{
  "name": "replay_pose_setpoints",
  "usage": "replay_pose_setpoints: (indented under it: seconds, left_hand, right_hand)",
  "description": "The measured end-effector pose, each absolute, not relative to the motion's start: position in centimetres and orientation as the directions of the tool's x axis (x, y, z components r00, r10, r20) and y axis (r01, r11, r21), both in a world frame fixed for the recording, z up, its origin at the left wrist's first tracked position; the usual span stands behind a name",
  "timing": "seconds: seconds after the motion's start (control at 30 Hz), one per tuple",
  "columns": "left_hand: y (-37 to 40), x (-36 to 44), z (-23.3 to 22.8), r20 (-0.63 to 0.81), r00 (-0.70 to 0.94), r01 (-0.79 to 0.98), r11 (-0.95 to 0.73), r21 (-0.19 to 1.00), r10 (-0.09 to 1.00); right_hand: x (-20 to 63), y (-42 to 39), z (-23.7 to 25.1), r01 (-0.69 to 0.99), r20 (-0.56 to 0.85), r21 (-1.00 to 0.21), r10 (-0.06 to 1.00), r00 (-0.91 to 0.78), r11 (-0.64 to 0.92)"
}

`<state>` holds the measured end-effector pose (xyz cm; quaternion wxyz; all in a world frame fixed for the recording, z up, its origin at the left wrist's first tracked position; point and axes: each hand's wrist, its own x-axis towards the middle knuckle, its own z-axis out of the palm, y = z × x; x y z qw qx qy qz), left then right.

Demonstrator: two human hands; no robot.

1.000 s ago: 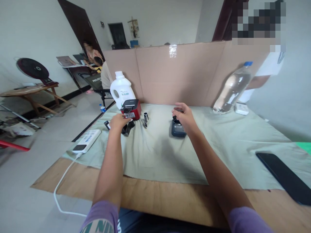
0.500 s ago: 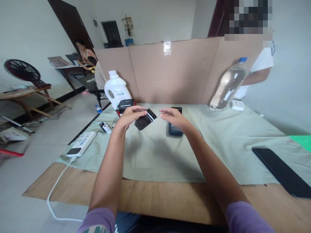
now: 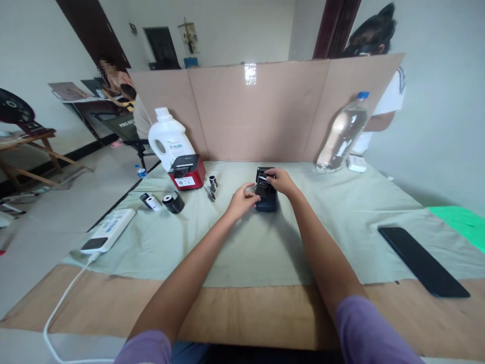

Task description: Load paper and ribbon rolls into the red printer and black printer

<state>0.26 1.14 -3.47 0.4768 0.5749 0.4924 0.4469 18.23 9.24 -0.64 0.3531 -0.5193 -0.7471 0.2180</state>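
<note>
A small black handheld device, seemingly a portable printer (image 3: pixel 267 206), lies on the cloth with its lid raised at the far end. Over its middle is a dark, shiny roll with a loose black strip (image 3: pixel 263 190). My right hand (image 3: pixel 282 182) pinches the roll's upper right side, fingers closed. From the left, my left hand (image 3: pixel 243 200) holds the strip's lower edge between thumb and fingers. Whether the roll rests inside the device cannot be made out.
Left stand a red and black box-shaped device (image 3: pixel 187 173), a white jug (image 3: pixel 170 139), a black-wrapped roll (image 3: pixel 173 202), small rolls (image 3: pixel 151 201) and a white power bank (image 3: pixel 108 231) with a cable. Right are a clear bottle (image 3: pixel 344 134) and a phone (image 3: pixel 422 260). Cardboard (image 3: pixel 257 116) stands behind.
My left hand has carried the roll rightward onto the black device. My right hand, earlier apart from it, now grips the roll. The view has shifted, showing more of the left-side items.
</note>
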Motion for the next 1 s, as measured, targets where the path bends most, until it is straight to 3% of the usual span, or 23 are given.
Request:
replay_pose_setpoints:
  seconds: [0.17,0.37,0.5,0.6,0.73,1.0]
  left_hand:
    - [1.3,0.0,-5.5,0.281,0.173,0.484,-0.330,0.811,0.944]
    - [0.9,-0.5,-5.1,0.220,0.225,0.670,-0.315,0.672,0.949]
    - [1.1,0.5,-4.5,0.215,0.212,0.736,-0.301,0.606,0.953]
    - [1.9,1.1,-3.6,0.260,0.235,0.791,-0.340,0.509,0.936]
    - [3.9,1.2,-1.9,0.291,0.306,0.790,-0.412,0.455,0.906]
    - [5.7,0.5,-1.4,0.291,0.391,0.786,-0.482,0.388,0.873]
  right_hand:
    - [18.7,10.7,-2.7,0.720,0.203,-0.602,0.938,-0.279,0.345]
    - [18.2,10.7,-4.0,0.774,0.193,-0.564,0.957,-0.217,0.289]
    - [18.1,10.4,-4.5,0.837,0.273,-0.522,0.962,-0.016,0.162]
    - [18.3,10.9,-4.8,0.732,0.292,-0.667,0.953,0.082,0.142]
    - [19.2,11.8,-4.6,0.406,0.247,-0.894,0.965,0.091,0.190]
    - [20.8,10.8,-2.9,0.366,0.249,-0.892,0.964,-0.094,0.266]
